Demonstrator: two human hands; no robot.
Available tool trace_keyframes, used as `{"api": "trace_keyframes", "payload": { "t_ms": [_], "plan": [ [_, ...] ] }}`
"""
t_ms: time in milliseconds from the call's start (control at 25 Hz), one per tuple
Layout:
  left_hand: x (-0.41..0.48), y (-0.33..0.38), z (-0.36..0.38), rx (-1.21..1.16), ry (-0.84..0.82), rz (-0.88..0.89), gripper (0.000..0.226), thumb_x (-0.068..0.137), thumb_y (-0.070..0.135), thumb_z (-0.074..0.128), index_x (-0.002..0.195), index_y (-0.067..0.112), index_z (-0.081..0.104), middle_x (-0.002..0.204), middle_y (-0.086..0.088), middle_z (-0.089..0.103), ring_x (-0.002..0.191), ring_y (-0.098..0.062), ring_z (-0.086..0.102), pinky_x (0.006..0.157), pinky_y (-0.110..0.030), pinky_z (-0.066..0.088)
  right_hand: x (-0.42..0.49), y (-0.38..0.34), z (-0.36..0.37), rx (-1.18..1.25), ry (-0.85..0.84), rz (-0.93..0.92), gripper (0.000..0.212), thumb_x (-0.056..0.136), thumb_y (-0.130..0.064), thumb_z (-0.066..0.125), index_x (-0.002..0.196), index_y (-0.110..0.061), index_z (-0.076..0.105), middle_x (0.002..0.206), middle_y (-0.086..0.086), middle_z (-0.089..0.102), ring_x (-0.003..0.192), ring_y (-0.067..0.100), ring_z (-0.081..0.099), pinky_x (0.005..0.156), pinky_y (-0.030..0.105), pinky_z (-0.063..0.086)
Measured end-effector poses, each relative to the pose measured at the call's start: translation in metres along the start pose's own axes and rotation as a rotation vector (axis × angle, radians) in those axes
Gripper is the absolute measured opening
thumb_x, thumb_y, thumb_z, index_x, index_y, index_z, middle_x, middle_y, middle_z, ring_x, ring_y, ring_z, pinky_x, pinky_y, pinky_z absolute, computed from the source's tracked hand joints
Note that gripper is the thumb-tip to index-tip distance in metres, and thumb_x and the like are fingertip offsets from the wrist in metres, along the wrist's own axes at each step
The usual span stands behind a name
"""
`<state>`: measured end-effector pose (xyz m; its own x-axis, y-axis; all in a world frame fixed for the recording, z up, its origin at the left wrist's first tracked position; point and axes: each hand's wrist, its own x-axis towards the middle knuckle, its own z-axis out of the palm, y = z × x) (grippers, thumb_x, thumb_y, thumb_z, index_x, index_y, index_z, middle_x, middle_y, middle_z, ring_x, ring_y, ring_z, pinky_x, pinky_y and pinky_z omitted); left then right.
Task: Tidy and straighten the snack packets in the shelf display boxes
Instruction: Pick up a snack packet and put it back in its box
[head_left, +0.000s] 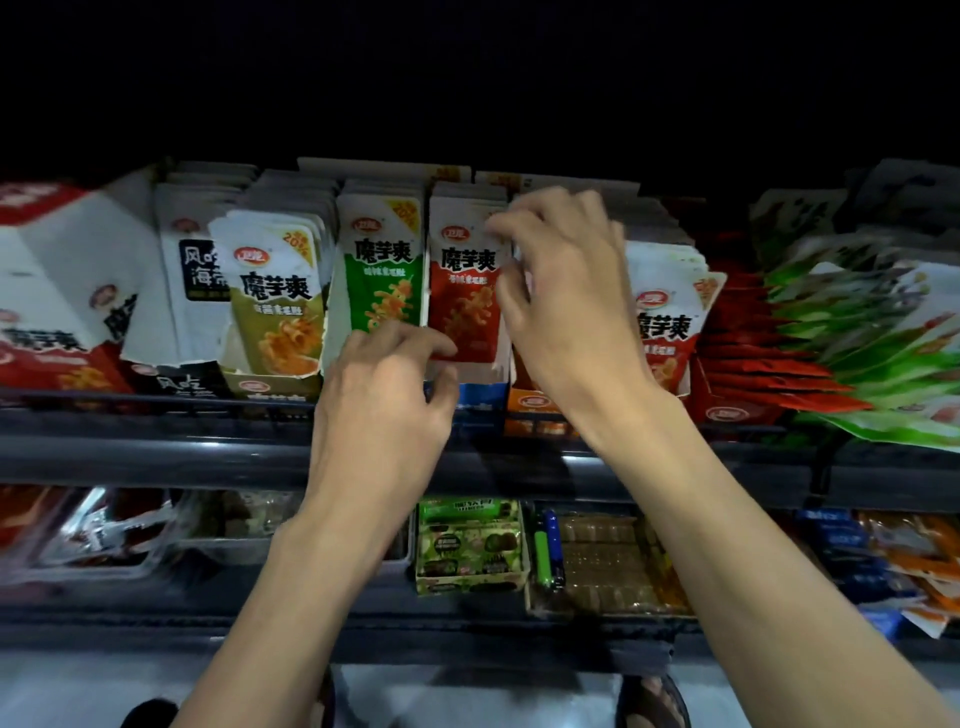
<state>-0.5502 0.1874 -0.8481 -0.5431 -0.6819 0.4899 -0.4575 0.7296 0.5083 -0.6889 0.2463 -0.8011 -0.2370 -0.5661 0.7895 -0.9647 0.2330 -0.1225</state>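
Upper shelf carried a row of cardboard display boxes, with the far side lost in darkness. At far right a fanned heap of red and green packets overhung its box, so a knock from the right forearm could slide it off the rail. The olive packet stack, at left, leaned in a torn box and looked likely to topple if the neighbouring green packet stack got shoved. The red packet stack, centre, sat between both hands. The right hand curled over its top right corner, fingers pinching the upper edges. The left hand curled at the lower edge, fingertips on the front packet. An uneven squeeze might buckle that packet or pop it out forward.
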Motion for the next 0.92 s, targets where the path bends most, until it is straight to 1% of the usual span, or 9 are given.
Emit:
{"api": "trace_keyframes", "payload": {
  "t_ms": [120,200,280,400,520,600,720,800,920],
  "plan": [
    [-0.001,-0.011,-0.008,-0.054,-0.085,0.031,0.017,0.091,0.021,0.062,0.105,0.023,0.071,0.104,0.002,0.069,0.098,-0.018,0.054,0.084,-0.039,0.049,0.007,-0.008,0.025,-0.134,-0.153,0.014,0.046,0.087,-0.015,0.064,0.133,-0.010,0.056,0.129,0.009,0.055,0.121,0.031,0.043,0.095,0.038,0.031],
    [-0.002,-0.013,-0.010,-0.075,-0.124,0.023,0.017,0.091,0.024,0.063,0.105,0.028,0.071,0.099,0.000,0.069,0.098,-0.017,0.055,0.085,-0.040,0.050,0.007,-0.007,0.036,-0.216,-0.206,0.017,0.053,0.086,-0.018,0.065,0.137,-0.010,0.050,0.132,0.010,0.051,0.125,0.033,0.039,0.104,0.043,0.026],
    [-0.002,-0.013,-0.012,-0.091,-0.133,0.003,0.018,0.091,0.026,0.062,0.106,0.029,0.071,0.094,0.000,0.065,0.098,-0.018,0.055,0.085,-0.040,0.050,0.007,-0.007,0.043,-0.267,-0.238,0.012,0.054,0.087,-0.018,0.064,0.137,-0.010,0.047,0.131,0.010,0.052,0.125,0.033,0.039,0.111,0.046,0.021],
    [-0.003,-0.012,-0.015,-0.103,-0.130,0.002,0.018,0.092,0.027,0.062,0.106,0.030,0.071,0.079,0.012,0.051,0.092,-0.016,0.053,0.084,-0.038,0.049,0.008,-0.007,0.049,-0.291,-0.255,0.019,0.051,0.088,-0.019,0.062,0.136,-0.011,0.047,0.132,0.009,0.052,0.127,0.033,0.039,0.114,0.047,0.018],
    [-0.004,-0.011,-0.017,-0.107,-0.128,0.030,0.017,0.092,0.025,0.063,0.106,0.028,0.072,0.077,0.028,0.037,0.093,-0.014,0.051,0.084,-0.037,0.048,0.011,-0.005,0.051,-0.294,-0.247,0.042,0.054,0.088,-0.021,0.063,0.138,-0.012,0.047,0.139,0.010,0.048,0.133,0.033,0.036,0.115,0.048,0.017],
    [-0.005,-0.012,-0.017,-0.112,-0.124,0.031,0.017,0.092,0.025,0.063,0.106,0.027,0.072,0.077,0.024,0.044,0.096,-0.014,0.052,0.085,-0.037,0.049,0.012,-0.004,0.051,-0.282,-0.257,0.044,0.054,0.089,-0.022,0.064,0.139,-0.012,0.046,0.140,0.010,0.049,0.134,0.033,0.035,0.115,0.049,0.017],
    [-0.005,-0.015,-0.014,-0.115,-0.128,0.027,0.017,0.091,0.025,0.063,0.106,0.029,0.071,0.093,0.009,0.063,0.102,-0.014,0.052,0.087,-0.039,0.049,0.010,-0.003,0.049,-0.251,-0.206,0.038,0.055,0.089,-0.018,0.063,0.141,-0.013,0.046,0.137,0.009,0.050,0.132,0.031,0.038,0.115,0.046,0.020],
    [-0.005,-0.016,-0.013,-0.115,-0.130,0.027,0.017,0.091,0.025,0.063,0.106,0.028,0.071,0.099,0.008,0.067,0.103,-0.014,0.052,0.088,-0.040,0.049,0.008,-0.001,0.049,-0.216,-0.142,0.041,0.055,0.087,-0.015,0.064,0.139,-0.011,0.048,0.133,0.010,0.051,0.128,0.030,0.042,0.113,0.045,0.025],
    [-0.005,-0.017,-0.012,-0.111,-0.140,0.035,0.017,0.092,0.025,0.063,0.107,0.028,0.071,0.102,0.009,0.069,0.104,-0.014,0.051,0.088,-0.040,0.048,0.007,0.001,0.050,-0.174,-0.063,0.043,0.046,0.085,-0.010,0.067,0.130,-0.009,0.055,0.122,0.011,0.055,0.116,0.031,0.048,0.104,0.042,0.032]
  ]
}}
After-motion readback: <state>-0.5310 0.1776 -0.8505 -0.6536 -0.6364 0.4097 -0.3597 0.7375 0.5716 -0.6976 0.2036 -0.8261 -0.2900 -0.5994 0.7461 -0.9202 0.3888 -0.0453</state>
